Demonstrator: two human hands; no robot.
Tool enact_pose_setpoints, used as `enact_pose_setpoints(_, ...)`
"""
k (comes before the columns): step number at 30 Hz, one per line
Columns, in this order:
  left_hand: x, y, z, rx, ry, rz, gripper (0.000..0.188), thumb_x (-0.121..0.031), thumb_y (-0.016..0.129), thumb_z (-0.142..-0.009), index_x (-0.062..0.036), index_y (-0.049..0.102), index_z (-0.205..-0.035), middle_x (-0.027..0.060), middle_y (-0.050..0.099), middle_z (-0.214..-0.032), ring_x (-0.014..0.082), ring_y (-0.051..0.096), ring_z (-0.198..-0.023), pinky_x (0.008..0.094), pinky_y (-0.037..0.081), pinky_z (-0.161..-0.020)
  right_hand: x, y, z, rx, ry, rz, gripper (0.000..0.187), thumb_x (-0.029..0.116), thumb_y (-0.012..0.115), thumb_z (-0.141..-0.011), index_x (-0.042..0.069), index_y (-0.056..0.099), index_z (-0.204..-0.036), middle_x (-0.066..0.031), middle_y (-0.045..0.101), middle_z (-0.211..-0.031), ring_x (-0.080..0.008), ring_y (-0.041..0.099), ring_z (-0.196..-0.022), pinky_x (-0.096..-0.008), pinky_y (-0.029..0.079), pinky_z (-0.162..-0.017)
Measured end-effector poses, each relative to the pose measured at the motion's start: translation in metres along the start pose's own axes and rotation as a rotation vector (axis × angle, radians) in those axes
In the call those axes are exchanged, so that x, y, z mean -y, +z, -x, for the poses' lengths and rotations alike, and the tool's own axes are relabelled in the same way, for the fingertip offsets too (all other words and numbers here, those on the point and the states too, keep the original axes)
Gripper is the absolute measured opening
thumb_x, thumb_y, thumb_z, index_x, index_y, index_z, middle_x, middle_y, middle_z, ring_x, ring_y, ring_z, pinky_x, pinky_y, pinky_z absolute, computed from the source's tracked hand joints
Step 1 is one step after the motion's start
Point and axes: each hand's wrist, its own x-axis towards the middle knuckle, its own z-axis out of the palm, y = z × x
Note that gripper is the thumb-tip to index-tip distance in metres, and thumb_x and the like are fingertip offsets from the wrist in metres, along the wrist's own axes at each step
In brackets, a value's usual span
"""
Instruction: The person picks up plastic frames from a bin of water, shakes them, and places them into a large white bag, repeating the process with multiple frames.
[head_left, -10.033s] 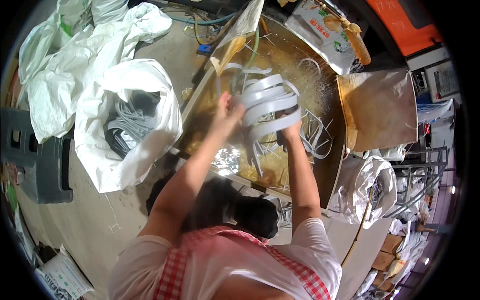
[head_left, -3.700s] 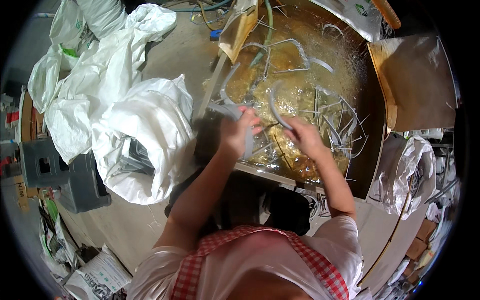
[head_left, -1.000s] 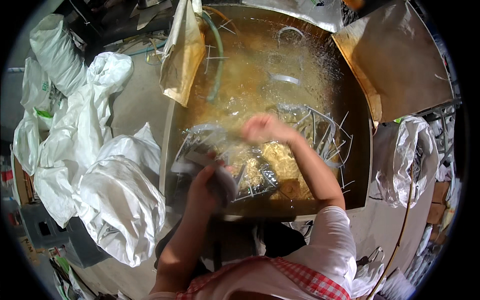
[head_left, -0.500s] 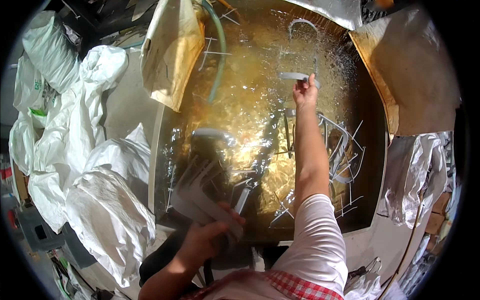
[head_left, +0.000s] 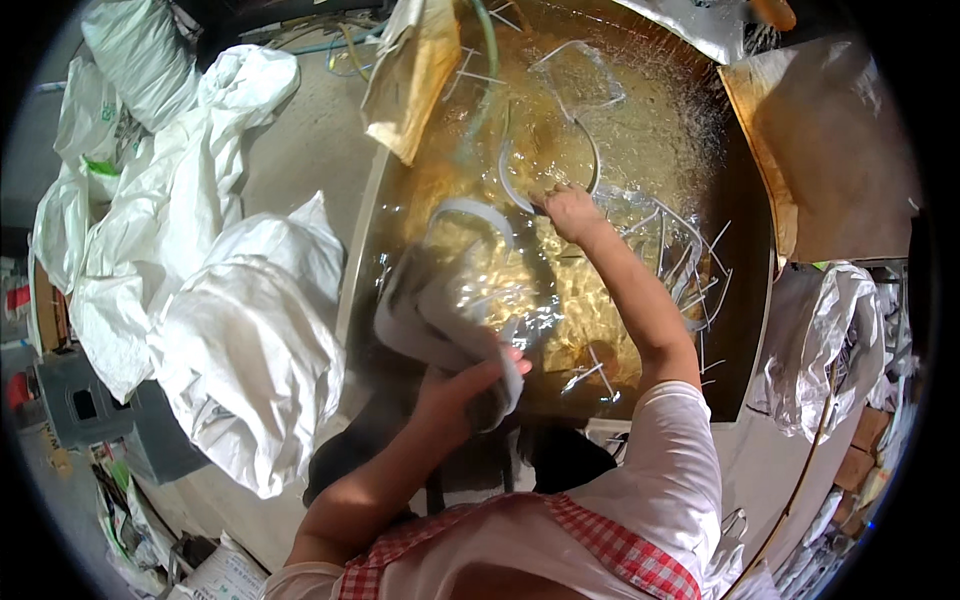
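Over the near left part of a water-filled tank [head_left: 362,240], my left hand [head_left: 455,395] is closed around a bundle of wide grey curved bands [head_left: 415,315]. The bundle is smeared by motion. My right hand [head_left: 572,212] reaches out over the middle of the water, its fingers closed on the near end of a thin curved grey band [head_left: 505,170] that forms an open loop. Another curved band [head_left: 470,207] lies between the two hands, by the bundle. Several thin white frame pieces [head_left: 690,255] lie in the water right of my right forearm.
White sacks [head_left: 250,350] are heaped left of the tank. A stained board [head_left: 415,80] and a hose [head_left: 488,45] hang at its far left. A brown sheet [head_left: 810,150] leans at the right edge, above crumpled silver wrapping [head_left: 825,350]. Water splashes at the far right.
My right hand has drawn back toward me and left with a curved band. My left hand and its bundle have moved up and right. The view has shifted somewhat.
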Motion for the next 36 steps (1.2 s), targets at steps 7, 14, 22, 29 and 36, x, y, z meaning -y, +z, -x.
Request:
enact_pose_setpoints(7, -0.004, 0.002, 0.013, -0.036, -0.107, 0.183, 0.048, -0.007, 0.062, -0.072, 0.0024, 0.042, -0.115, 0.0185, 0.056, -0.101, 0.0312, 0.058, -0.093, 0.0399, 0.046, -0.084, 0.079, -0.029, 0.013, 0.285, 0.532, -0.662, 0.044, 0.024, 0.062, -0.078, 0.003, 0.05, -0.115, -0.0197, 0.055, -0.11, -0.0342, 0.054, -0.098, -0.0423, 0.042, -0.082)
enact_pose_setpoints(14, -0.017, 0.0, 0.024, 0.288, -0.059, -0.056, 0.046, -0.007, 0.064, -0.067, -0.0011, 0.045, -0.109, 0.0169, 0.059, -0.093, 0.0311, 0.059, -0.093, 0.0449, 0.044, -0.086, 0.097, 0.103, -0.009, -0.002, 0.541, -0.921, 0.046, 0.018, 0.061, -0.075, 0.0, 0.046, -0.115, -0.0186, 0.061, -0.088, -0.0306, 0.059, -0.084, -0.0399, 0.047, -0.075)
enact_pose_setpoints(22, -0.038, -0.011, 0.014, 0.25, 0.227, -0.111, 0.036, -0.006, 0.06, -0.073, -0.003, 0.047, -0.107, 0.0143, 0.059, -0.088, 0.0247, 0.06, -0.082, 0.0383, 0.048, -0.073, 0.027, -0.04, 0.047, -1.036, 1.198, -1.554, 0.012, 0.0, 0.047, -0.078, 0.006, 0.051, -0.088, -0.005, 0.05, -0.07, -0.015, 0.05, -0.064, -0.0297, 0.04, -0.051)
enact_pose_setpoints(29, -0.02, 0.003, -0.033, 0.084, -0.073, -0.46, 0.022, -0.006, 0.066, -0.071, 0.0013, 0.057, -0.09, 0.0123, 0.061, -0.082, 0.0175, 0.06, -0.072, 0.027, 0.048, -0.065, 0.07, -0.206, 0.087, -0.823, 0.042, -0.847, 0.01, 0.001, 0.054, -0.071, 0.006, 0.046, -0.068, -0.0094, 0.058, -0.097, -0.0261, 0.052, -0.1, -0.0399, 0.035, -0.095)
enact_pose_setpoints(36, -0.031, -0.001, -0.031, 0.242, 0.124, -0.297, 0.045, -0.002, 0.065, -0.072, -0.0004, 0.048, -0.114, 0.01, 0.058, -0.103, 0.0195, 0.058, -0.091, 0.0316, 0.048, -0.077, 0.124, -0.229, 0.104, -0.316, -0.698, -0.17, 0.031, 0.008, 0.053, -0.073, 0.014, 0.054, -0.104, -0.0119, 0.05, -0.119, -0.0297, 0.039, -0.122, -0.0502, 0.024, -0.104)
